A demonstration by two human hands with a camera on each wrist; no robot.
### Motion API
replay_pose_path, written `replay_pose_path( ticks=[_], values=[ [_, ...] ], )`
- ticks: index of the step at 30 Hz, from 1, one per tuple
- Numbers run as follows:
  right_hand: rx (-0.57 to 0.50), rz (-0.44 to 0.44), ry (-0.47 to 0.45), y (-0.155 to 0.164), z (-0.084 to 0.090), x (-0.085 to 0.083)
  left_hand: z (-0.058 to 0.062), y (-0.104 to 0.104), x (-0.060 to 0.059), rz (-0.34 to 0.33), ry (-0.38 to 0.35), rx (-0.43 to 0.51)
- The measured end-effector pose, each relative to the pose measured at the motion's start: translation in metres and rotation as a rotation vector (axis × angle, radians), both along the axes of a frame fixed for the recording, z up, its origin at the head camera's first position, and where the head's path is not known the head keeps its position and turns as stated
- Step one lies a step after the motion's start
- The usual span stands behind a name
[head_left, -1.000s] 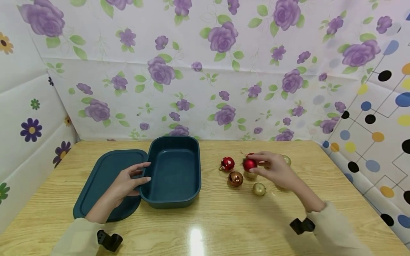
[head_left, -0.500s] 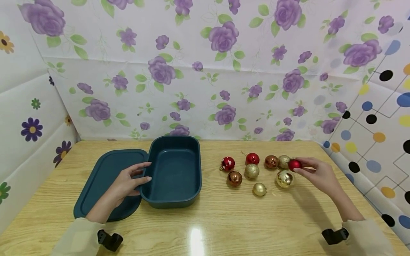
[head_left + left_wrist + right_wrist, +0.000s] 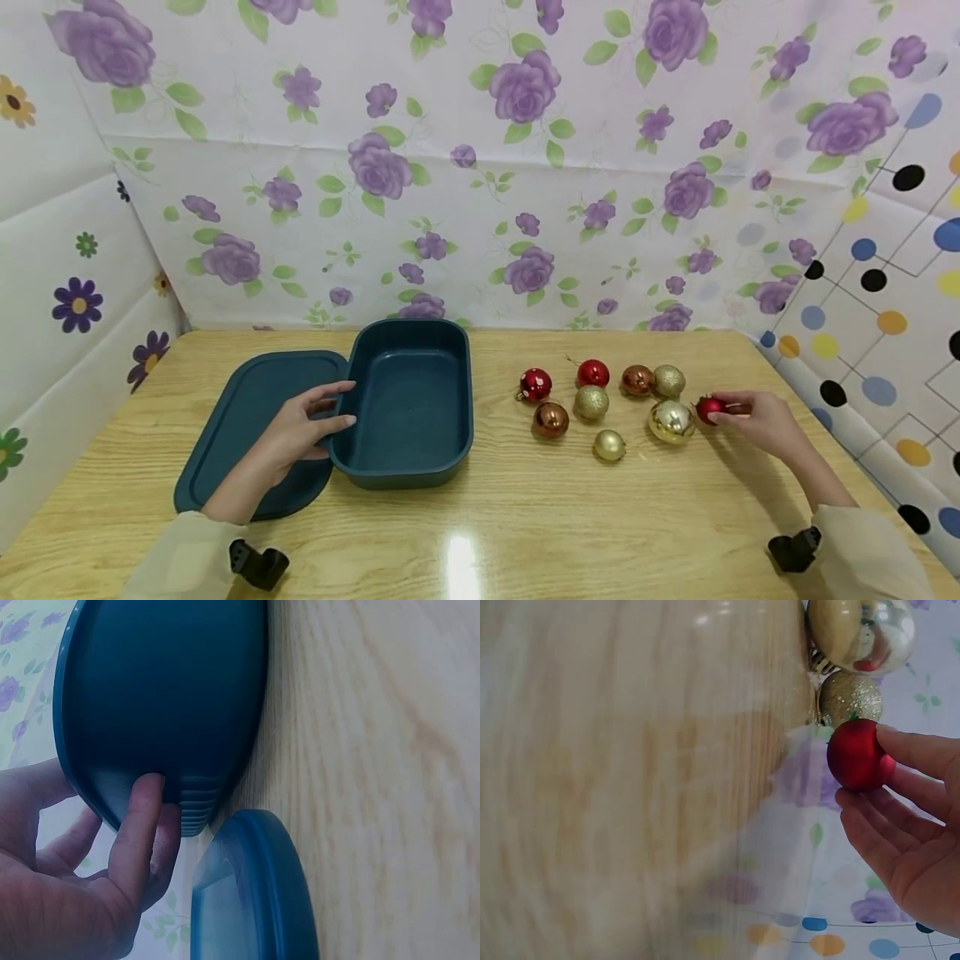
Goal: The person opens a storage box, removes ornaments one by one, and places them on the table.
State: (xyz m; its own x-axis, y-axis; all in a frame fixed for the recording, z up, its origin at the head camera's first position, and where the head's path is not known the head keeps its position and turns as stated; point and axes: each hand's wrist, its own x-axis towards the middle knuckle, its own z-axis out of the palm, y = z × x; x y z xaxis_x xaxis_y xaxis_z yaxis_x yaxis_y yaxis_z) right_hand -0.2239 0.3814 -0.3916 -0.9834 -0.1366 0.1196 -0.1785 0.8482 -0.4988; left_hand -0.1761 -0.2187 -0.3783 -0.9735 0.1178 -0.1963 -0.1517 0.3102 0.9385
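My right hand [image 3: 761, 423] pinches a small matte red Christmas bauble [image 3: 861, 755] between thumb and fingers, low over the right part of the table. Just left of it lies a shiny gold bauble [image 3: 671, 422], with a glittery gold bauble [image 3: 669, 381] behind. At the left, a deep teal rectangular box [image 3: 408, 479] stands with its mouth up. My left hand [image 3: 296, 429] holds the box's left wall; in the left wrist view, fingertips [image 3: 150, 784] press its outer side while part of the hand reaches over the rim.
A teal lid [image 3: 255, 400] lies flat beside the box on its left. Further baubles spread right of the box: spotted red [image 3: 536, 384], plain red [image 3: 592, 373], copper [image 3: 551, 419] and small gold [image 3: 609, 445]. Flowered cloth [image 3: 450, 208] hangs behind the table.
My right hand has carried the matte red bauble rightward from above the middle baubles, then lowered it beside the shiny gold one. The left hand and box have stayed put.
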Motion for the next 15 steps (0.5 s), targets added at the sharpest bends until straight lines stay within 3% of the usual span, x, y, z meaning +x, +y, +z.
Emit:
replay_pose_path(
  ticks=[3,15],
  values=[
    [0.006,0.003,-0.046,0.0031,-0.0039,-0.0016,-0.0001,0.0004,0.0000,-0.002,0.000,0.006],
    [-0.016,0.007,-0.062,0.0075,-0.0082,-0.0025,-0.0006,0.0006,0.0005,0.000,0.004,-0.005]
  ],
)
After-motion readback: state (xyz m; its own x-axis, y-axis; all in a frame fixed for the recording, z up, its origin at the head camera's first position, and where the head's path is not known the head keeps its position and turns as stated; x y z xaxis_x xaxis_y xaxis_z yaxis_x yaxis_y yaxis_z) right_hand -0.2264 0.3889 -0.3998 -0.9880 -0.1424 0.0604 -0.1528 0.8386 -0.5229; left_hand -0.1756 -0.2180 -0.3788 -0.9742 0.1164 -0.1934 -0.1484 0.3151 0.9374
